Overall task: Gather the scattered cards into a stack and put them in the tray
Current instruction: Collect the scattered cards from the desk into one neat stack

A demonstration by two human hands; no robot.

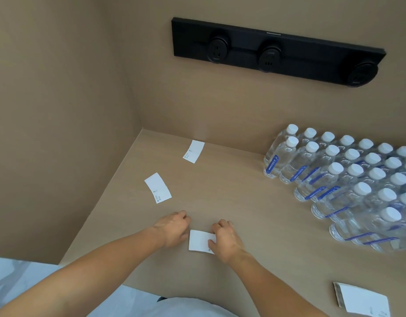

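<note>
- Right hand (224, 239), lower centre of frame: fingers curled down over the right end of a white card (200, 240) lying flat on the desk (254, 213); thumb on its face, pinching it.
- Left hand (174, 227), just left of that card: knuckles bent, fingertips on the desk at the card's left edge; whether it grips anything, cannot tell.
- Second card (158, 187), left of centre, flat, apart from the hands.
- Third card (193, 151), farther up, near the back wall.
- Stack (362, 298) of cards at lower right corner, well apart from the hands.
- Bottles (348, 179), white caps, packed in rows at right.
- Black socket strip (277, 51) on the wall, upper right.
</note>
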